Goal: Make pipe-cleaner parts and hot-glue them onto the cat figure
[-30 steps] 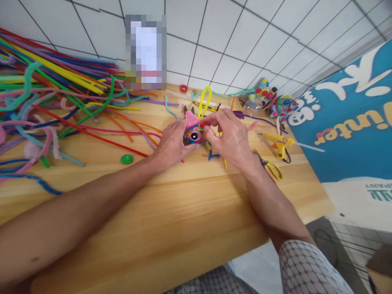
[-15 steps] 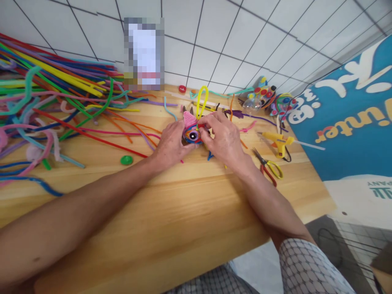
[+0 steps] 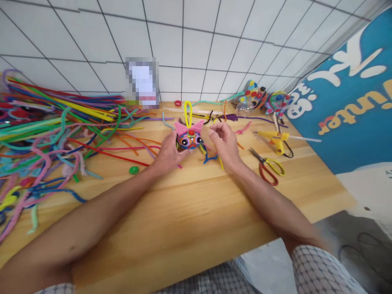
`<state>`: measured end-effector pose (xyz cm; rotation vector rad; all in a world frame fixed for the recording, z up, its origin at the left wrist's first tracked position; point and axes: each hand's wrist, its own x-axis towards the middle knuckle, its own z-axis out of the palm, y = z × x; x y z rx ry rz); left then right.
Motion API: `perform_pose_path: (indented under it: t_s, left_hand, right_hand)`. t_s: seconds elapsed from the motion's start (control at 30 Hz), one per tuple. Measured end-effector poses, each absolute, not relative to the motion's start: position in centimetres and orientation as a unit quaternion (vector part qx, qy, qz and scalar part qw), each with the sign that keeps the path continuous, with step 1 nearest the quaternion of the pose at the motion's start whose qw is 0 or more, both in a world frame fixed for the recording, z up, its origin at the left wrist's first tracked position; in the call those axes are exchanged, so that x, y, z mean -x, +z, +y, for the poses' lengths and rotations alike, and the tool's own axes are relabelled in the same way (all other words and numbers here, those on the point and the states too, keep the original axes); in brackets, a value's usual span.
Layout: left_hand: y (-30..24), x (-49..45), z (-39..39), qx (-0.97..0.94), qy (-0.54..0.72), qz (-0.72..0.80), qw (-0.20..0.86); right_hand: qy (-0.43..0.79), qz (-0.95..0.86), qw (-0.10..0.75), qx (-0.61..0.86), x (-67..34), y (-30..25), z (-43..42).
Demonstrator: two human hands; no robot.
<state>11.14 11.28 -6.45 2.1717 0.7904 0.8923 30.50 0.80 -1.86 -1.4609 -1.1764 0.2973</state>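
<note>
Right hand off the figure, left hand keeps its grip

The figure (image 3: 190, 143) stands over the middle of the bench (image 3: 183, 204), grasped at its side by the left hand (image 3: 169, 154), whose thumb reaches along its lower edge. Half a second ago the right hand (image 3: 226, 146) covers much of the face, its fingers at the red button (image 3: 191, 132); now that hand is released and hangs just beside the figure, apart from it, fingers loosely curled.

With the hand gone, the whole front shows: two pink ears, where only one is plain before, and two round eyes, where one is seen before. The button sits between and above the eyes, below the yellow loop (image 3: 185, 114). The figure also faces the viewer more squarely.

The view has tilted, taking in more wall (image 3: 199, 45) and more of the pipe cleaners (image 3: 76, 107) at the left. The scissors (image 3: 262, 160), partly behind the right arm a second ago, now lie fully in sight, near the glue gun (image 3: 277, 143). The green cap (image 3: 134, 170) remains near the left forearm.
</note>
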Motion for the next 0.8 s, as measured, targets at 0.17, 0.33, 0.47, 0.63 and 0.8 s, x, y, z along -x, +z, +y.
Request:
perform_pose_path:
  t_s: [0.17,0.33,0.47,0.63,0.8]
  left_hand:
    - [-6.4,-11.0,11.3,-0.825,0.336,0.305,0.336]
    - [-5.7,-10.9,11.0,-0.819,0.324,0.293,0.372]
    - [-5.3,-10.8,10.7,-0.819,0.319,0.299,0.371]
    - [-5.4,-10.9,10.7,-0.831,0.322,0.303,0.337]
    - [-5.7,-11.0,10.7,-0.833,0.325,0.306,0.328]
  right_hand:
    - [0.168,-0.531,0.542,0.629,-29.8,-3.8,0.9]
    - [0.065,-0.601,0.517,0.606,-29.4,-3.8,0.8]
    - [-0.013,-0.635,0.510,0.580,-29.0,-3.2,0.5]
    - [-0.041,-0.638,0.483,0.598,-28.4,-2.2,0.6]
    - [-0.065,-0.634,0.470,0.610,-28.1,-2.2,1.0]
